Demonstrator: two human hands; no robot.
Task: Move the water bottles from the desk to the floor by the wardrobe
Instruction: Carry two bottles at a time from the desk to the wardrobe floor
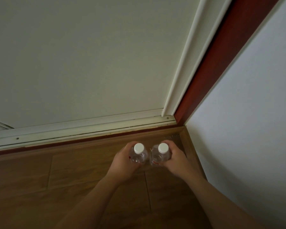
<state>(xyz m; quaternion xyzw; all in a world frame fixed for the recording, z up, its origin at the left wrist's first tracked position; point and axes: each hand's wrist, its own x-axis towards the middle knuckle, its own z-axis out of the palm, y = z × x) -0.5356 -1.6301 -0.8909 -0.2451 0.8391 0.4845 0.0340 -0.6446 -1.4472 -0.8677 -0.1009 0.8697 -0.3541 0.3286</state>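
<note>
Two clear plastic water bottles with white caps stand upright side by side, low over the brown wood-look floor [89, 171] near the pale sliding wardrobe door [89, 63]. Left hand [122, 162] is wrapped around the left bottle [138, 154]; right hand [175, 160] is closed around the right bottle [160, 154]. Whether their bases touch the floor cannot be told.

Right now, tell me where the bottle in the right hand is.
In the head view, the right-hand bottle stands upright, low and right of centre, beside the left-hand bottle, over the wooden floor near the wardrobe's sliding track and the white wall.
</note>
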